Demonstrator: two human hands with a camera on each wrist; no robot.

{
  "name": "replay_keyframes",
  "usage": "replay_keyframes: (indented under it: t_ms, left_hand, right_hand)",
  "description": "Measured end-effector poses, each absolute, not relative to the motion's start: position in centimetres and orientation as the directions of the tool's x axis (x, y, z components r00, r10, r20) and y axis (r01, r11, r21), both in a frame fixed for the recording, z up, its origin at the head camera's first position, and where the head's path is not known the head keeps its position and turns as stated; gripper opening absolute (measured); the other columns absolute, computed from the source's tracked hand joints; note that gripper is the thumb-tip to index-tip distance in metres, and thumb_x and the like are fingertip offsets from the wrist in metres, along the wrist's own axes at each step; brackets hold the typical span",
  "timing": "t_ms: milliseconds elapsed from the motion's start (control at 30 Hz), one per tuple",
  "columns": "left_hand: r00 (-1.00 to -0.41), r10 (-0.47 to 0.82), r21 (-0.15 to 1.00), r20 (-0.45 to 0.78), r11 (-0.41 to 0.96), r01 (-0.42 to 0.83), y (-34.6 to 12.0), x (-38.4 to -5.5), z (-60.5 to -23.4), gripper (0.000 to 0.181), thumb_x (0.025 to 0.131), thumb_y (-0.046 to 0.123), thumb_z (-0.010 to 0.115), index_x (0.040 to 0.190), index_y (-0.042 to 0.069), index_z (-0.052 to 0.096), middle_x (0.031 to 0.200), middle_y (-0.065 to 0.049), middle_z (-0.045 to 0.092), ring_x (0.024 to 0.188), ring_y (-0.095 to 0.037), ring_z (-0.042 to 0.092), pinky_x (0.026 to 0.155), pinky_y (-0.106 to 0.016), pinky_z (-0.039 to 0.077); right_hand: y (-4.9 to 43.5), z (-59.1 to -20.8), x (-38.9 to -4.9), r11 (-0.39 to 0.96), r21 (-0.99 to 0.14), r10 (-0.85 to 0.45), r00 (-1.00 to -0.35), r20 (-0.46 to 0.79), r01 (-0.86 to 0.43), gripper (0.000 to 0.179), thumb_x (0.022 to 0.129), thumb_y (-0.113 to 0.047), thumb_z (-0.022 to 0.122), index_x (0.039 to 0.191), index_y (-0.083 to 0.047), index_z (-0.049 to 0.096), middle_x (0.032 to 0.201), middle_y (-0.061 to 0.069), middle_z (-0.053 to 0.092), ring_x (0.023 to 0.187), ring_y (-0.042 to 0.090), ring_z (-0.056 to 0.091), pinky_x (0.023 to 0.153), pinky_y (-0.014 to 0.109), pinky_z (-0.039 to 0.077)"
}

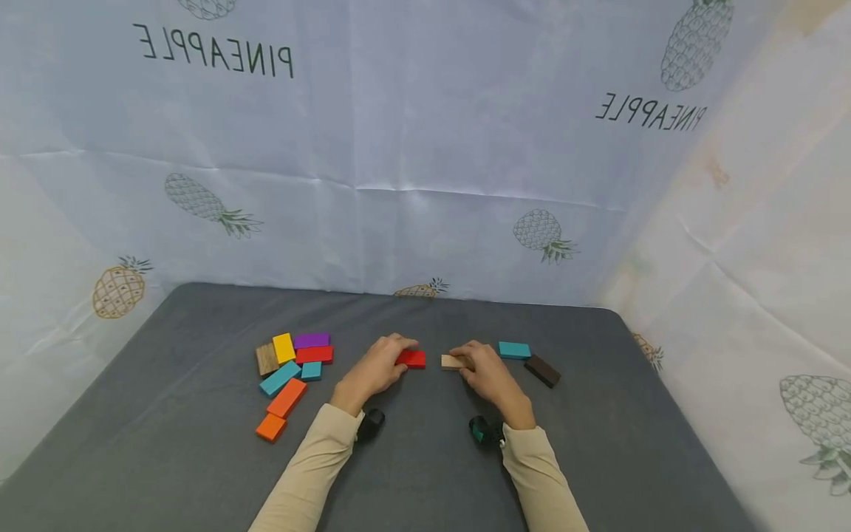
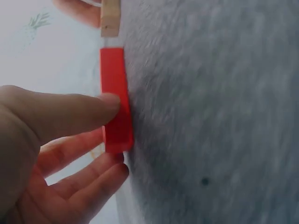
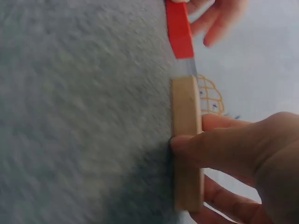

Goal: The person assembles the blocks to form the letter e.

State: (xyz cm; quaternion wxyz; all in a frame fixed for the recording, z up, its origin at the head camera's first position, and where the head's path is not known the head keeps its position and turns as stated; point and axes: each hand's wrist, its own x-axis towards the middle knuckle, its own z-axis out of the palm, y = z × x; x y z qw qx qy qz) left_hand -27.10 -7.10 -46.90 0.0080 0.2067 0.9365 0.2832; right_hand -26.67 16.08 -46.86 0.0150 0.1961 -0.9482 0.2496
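My left hand [image 1: 377, 366] pinches a red block [image 1: 413, 360] on the grey table, thumb on the near side and fingers on the far side. In the left wrist view the thumb lies across the middle of the red block [image 2: 114, 79]. Opposite it, my right hand [image 1: 490, 375] pinches a plain light wooden block [image 1: 450, 362]. The right wrist view shows the wooden block [image 3: 186, 107] between thumb and fingers. The two blocks lie end to end with a small gap between them.
To the left lie several blocks: brown wood [image 1: 267, 359], yellow [image 1: 283, 348], purple [image 1: 312, 340], red [image 1: 315, 355], blue [image 1: 280, 378], small blue [image 1: 311, 371], orange [image 1: 287, 398] and short orange [image 1: 271, 427]. On the right are a blue block [image 1: 515, 350] and a dark brown block [image 1: 542, 371]. Pineapple-print cloth [image 1: 425, 133] hangs behind.
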Motion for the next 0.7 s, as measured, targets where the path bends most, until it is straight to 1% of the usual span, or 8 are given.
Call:
replay_keyframes:
  t_ms: [100, 233, 467, 700]
  left_hand:
    - [-0.923, 0.377, 0.539, 0.078, 0.763, 0.357, -7.42, -26.85, -46.5, 0.038, 0.089, -0.001, 0.07, 0.126, 0.005, 0.067, 0.125, -0.014, 0.064, 0.12, -0.033, 0.058, 0.103, -0.046, 0.049]
    - [-0.923, 0.377, 0.53, 0.079, 0.768, 0.359, -7.51, -26.95, -46.62, 0.034, 0.09, -0.001, 0.069, 0.123, 0.005, 0.069, 0.122, -0.014, 0.065, 0.117, -0.032, 0.06, 0.102, -0.046, 0.05]
    - [-0.916, 0.391, 0.524, 0.089, 0.764, 0.376, -7.07, -27.06, -46.88, 0.034, 0.09, 0.0, 0.069, 0.123, 0.005, 0.069, 0.123, -0.014, 0.065, 0.116, -0.034, 0.06, 0.103, -0.047, 0.049]
    - [-0.912, 0.395, 0.506, 0.108, 0.768, 0.393, -6.66, -26.79, -46.86, 0.033, 0.09, 0.001, 0.069, 0.123, 0.005, 0.069, 0.122, -0.014, 0.066, 0.113, -0.033, 0.061, 0.1, -0.046, 0.051]
  right_hand:
    - [16.52, -46.77, -26.63, 0.799, -0.487, -0.352, -0.931, 0.1, -0.354, 0.031, 0.088, 0.002, 0.07, 0.119, -0.005, 0.07, 0.117, 0.014, 0.065, 0.112, 0.034, 0.061, 0.095, 0.049, 0.051]
    - [16.93, -46.66, -26.6, 0.805, -0.497, -0.331, -0.94, 0.079, -0.325, 0.03, 0.089, 0.001, 0.069, 0.118, -0.005, 0.07, 0.117, 0.014, 0.065, 0.112, 0.033, 0.062, 0.095, 0.048, 0.052]
    - [16.76, -46.93, -26.91, 0.798, -0.484, -0.357, -0.929, 0.1, -0.359, 0.03, 0.088, 0.0, 0.07, 0.118, -0.006, 0.071, 0.115, 0.012, 0.066, 0.111, 0.032, 0.063, 0.095, 0.048, 0.052]
    - [16.14, -47.41, -26.99, 0.776, -0.513, -0.362, -0.925, 0.113, -0.366, 0.031, 0.089, -0.001, 0.07, 0.119, -0.006, 0.071, 0.119, 0.013, 0.066, 0.113, 0.032, 0.062, 0.096, 0.049, 0.052]
